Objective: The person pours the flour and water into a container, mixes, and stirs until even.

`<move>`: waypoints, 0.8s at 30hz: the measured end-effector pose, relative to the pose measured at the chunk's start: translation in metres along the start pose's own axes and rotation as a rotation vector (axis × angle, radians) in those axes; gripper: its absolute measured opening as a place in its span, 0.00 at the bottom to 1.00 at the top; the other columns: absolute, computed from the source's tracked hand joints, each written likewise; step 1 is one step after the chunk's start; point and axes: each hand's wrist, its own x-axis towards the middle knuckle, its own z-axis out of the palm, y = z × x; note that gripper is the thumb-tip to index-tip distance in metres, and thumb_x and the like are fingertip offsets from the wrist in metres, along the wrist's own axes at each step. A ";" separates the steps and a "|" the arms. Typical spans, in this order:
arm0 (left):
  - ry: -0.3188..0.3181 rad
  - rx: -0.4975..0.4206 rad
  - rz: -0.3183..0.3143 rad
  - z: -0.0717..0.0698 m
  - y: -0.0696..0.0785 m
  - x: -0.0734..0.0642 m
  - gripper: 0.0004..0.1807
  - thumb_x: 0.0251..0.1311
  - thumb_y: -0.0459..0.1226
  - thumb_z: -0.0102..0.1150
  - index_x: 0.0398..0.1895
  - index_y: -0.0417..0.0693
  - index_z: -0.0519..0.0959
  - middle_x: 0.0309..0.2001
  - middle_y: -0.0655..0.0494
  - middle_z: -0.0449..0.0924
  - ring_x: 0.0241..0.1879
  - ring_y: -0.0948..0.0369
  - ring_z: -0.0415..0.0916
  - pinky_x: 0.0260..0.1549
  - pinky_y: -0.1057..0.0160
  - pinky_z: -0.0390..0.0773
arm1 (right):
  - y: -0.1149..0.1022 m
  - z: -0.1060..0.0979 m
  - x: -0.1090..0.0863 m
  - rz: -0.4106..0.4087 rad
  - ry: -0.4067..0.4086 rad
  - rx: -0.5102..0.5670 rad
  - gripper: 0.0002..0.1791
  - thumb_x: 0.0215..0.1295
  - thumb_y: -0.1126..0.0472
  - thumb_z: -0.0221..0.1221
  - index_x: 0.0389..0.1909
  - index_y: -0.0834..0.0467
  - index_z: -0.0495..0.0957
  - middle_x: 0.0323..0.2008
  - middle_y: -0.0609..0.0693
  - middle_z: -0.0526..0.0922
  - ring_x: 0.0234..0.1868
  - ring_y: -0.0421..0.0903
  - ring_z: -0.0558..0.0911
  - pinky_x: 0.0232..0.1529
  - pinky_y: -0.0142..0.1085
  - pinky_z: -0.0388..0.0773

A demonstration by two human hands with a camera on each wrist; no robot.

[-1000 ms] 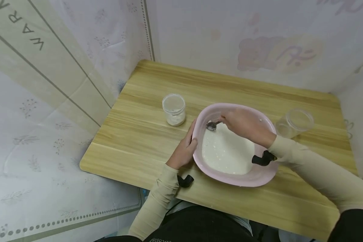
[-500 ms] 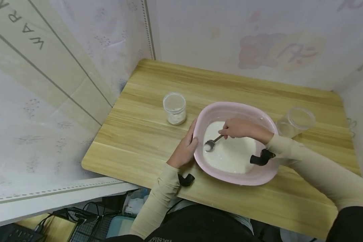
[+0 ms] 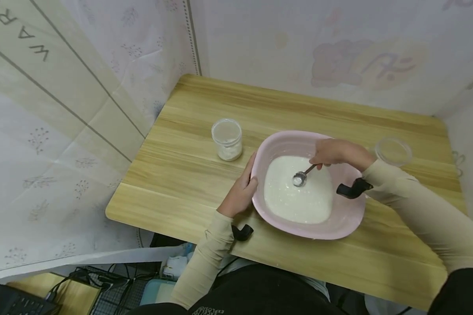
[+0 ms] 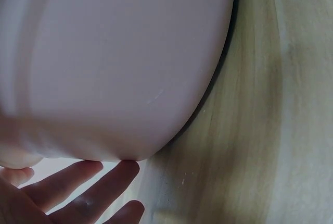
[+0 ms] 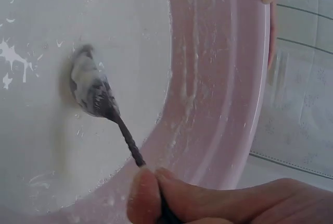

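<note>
A pink plastic basin (image 3: 276,223) stands on the table with a pool of white, glossy liquid (image 3: 291,205) in its bottom. At its left side my left hand (image 3: 238,194) grips the rim, thumb over the edge; in the left wrist view its fingers (image 4: 91,198) lie along the outer wall. My right hand (image 3: 335,153) pinches the handle of a metal spoon (image 3: 299,179) above the liquid. The right wrist view shows the twisted handle and white stuff coating the spoon's bowl (image 5: 91,86). White smears mark the basin's inner wall.
A clear jar (image 3: 227,140) with white contents at its bottom stands left of the basin on the wooden table (image 3: 173,175). Another clear container (image 3: 393,152) stands to the right, partly hidden by my right sleeve. Printed curtains surround the table; cables (image 3: 102,275) lie below at left.
My right hand has brought the spoon from the basin's far left inner side, first toward the near side, then right to the middle. My left hand has stayed at the rim.
</note>
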 end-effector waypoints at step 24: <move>-0.002 0.024 -0.013 -0.001 0.006 -0.004 0.37 0.77 0.42 0.35 0.83 0.82 0.40 0.84 0.69 0.46 0.74 0.53 0.66 0.72 0.47 0.69 | -0.029 0.058 -0.015 -0.214 -0.009 -0.073 0.19 0.79 0.54 0.55 0.30 0.57 0.86 0.26 0.49 0.83 0.21 0.39 0.64 0.27 0.32 0.65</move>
